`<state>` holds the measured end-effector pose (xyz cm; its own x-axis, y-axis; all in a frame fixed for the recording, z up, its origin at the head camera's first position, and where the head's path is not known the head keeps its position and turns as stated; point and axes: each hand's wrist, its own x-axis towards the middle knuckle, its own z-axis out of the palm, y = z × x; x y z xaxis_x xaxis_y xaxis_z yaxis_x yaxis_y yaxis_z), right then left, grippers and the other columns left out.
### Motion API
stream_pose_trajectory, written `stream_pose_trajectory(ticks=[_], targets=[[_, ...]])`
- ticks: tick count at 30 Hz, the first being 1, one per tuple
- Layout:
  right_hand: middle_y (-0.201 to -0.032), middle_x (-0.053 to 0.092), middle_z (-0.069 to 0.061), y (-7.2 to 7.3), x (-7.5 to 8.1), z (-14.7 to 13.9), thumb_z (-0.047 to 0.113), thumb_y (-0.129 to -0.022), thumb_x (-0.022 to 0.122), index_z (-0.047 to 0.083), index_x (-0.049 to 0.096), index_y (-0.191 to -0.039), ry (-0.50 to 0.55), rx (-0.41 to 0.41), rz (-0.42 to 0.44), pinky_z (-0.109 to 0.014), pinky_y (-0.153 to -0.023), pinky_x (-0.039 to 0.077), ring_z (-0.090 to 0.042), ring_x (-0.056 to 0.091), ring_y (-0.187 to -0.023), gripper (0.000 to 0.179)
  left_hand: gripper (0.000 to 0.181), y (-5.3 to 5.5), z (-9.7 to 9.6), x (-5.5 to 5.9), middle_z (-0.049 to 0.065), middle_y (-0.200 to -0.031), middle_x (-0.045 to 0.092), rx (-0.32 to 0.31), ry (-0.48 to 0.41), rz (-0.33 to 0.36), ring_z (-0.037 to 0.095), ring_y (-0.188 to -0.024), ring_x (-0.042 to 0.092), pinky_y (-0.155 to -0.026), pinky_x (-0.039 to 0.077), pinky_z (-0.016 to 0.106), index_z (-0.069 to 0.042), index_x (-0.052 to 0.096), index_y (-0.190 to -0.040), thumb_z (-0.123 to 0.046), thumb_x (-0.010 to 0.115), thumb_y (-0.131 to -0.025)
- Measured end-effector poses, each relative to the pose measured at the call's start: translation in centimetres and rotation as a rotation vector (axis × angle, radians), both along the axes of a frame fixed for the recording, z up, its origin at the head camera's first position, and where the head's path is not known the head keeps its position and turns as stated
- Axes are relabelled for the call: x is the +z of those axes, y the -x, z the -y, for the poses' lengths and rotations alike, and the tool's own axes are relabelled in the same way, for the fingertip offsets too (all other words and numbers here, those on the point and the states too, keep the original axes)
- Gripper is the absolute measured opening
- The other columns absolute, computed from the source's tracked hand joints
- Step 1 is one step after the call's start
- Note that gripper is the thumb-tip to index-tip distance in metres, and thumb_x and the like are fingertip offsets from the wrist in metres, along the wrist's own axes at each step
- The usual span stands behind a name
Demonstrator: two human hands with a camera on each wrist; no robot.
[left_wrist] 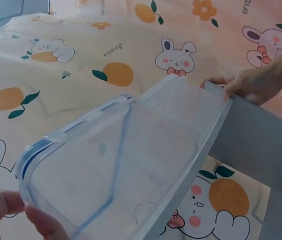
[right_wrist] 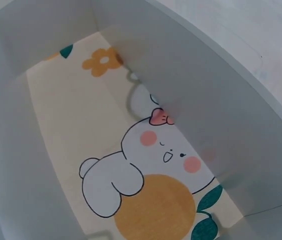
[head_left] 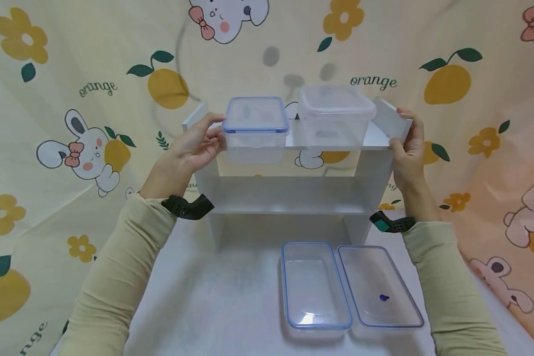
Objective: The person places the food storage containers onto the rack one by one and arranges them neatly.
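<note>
My left hand (head_left: 198,143) pinches the left side of a clear lidded food container (head_left: 255,148) with a blue seal, at the top of a white shelf unit (head_left: 289,195). In the left wrist view, thumb and finger meet that container's corner. A second clear container (head_left: 335,121), with a whitish lid, sits on the top board to its right. With thumb and fingers on either side, my right hand (head_left: 409,148) grips the shelf's upright right end panel (head_left: 389,118). The right wrist view looks into the shelf's grey-white compartment (right_wrist: 36,115), with neither hand in sight.
On the white tabletop (head_left: 196,296) before the shelf lie a clear open container (head_left: 316,282) with a blue rim and, right beside it, a clear blue-edged lid (head_left: 378,282). A small dark blue piece (head_left: 384,297) shows on the lid. Patterned cloth (head_left: 93,39) hangs behind.
</note>
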<state>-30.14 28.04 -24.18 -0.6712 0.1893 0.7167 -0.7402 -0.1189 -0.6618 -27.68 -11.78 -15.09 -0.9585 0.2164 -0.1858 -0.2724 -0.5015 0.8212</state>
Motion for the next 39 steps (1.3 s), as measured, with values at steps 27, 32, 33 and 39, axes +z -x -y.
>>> stream_pose_trajectory(ticks=[27,32,33,39], targets=[[-0.149,0.035,0.000,-0.1,0.5,0.0,-0.012,-0.089,0.038,0.020,0.043,-0.128,-0.014,-0.002,-0.008,-0.044,-0.121,0.029,-0.022,0.036,-0.127,0.051,0.034,2.5,-0.2,0.7,0.005,-0.097,0.056,0.007,-0.055,0.091,0.008,-0.086,0.048,-0.057,0.046,0.012,-0.011,0.048,-0.119,-0.011,0.065,-0.090],[-0.149,0.034,0.000,-0.2,0.5,0.0,-0.013,-0.088,0.038,0.021,0.043,-0.127,0.006,-0.004,0.004,-0.044,-0.122,0.027,-0.021,0.036,-0.127,0.052,0.033,2.7,-0.6,0.8,0.006,-0.099,0.054,0.021,-0.064,0.098,0.009,-0.086,0.048,-0.057,0.045,0.012,-0.009,0.049,-0.117,-0.010,0.065,-0.089],[-0.149,0.034,-0.001,-0.2,0.4,0.0,-0.013,-0.088,0.038,0.021,0.043,-0.127,0.007,-0.003,0.006,-0.044,-0.122,0.027,-0.021,0.036,-0.127,0.051,0.034,2.8,-0.6,0.8,0.006,-0.100,0.054,0.025,-0.067,0.102,0.008,-0.087,0.048,-0.056,0.045,0.012,-0.010,0.049,-0.118,-0.009,0.066,-0.089],[-0.150,0.033,-0.002,-0.1,0.1,0.1,-0.012,-0.089,0.039,0.021,0.043,-0.127,0.008,0.009,0.017,-0.044,-0.121,0.029,-0.021,0.036,-0.126,0.051,0.040,3.0,-0.6,0.6,0.005,-0.103,0.052,0.047,-0.046,0.092,0.007,-0.088,0.048,-0.056,0.044,0.010,-0.013,0.045,-0.124,-0.010,0.065,-0.089]])
